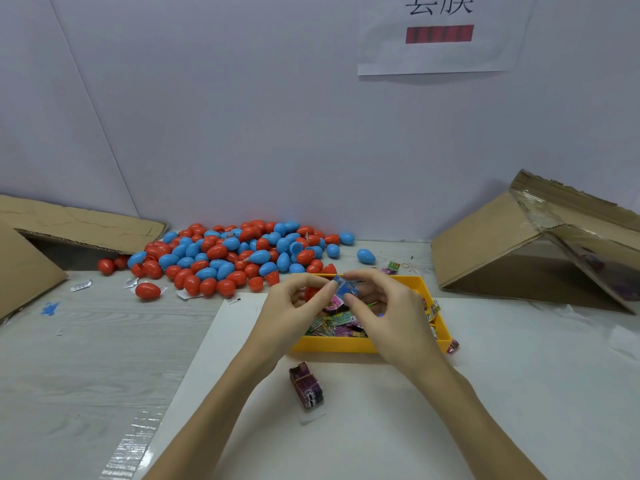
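Nearest the camera: both forearms come in over a white sheet (381, 427) on the grey table (86, 341). On the sheet, just in front of the tray, lies a banded purple bundle (306, 386), clear of both hands.

Next up, the yellow tray (346, 344), w/ loose packets (332, 323) in a mix of colours inside.

Over the tray, the action: L hand (291, 310) and R hand (391, 313) meet at a small blue packet (344, 289), held in the air above the tray's far half. L pinches its upper left edge btwn thumb and forefinger, other fingers curled. R pinches the lower right edge, same narrow grip.

A bit of red shell (310, 293) shows behind the L fingers; can't tell if it's held or sitting in the tray.

Further back: a big egg pile (225, 254), red and blue mixed, w/ one lone blue egg (366, 256) off to the right.

Flanks: a cardboard flap (79, 226) on the left, a tipped cardboard box (502, 254) on the right.

Far wall: a paper sign (440, 32) w/ a red bar.
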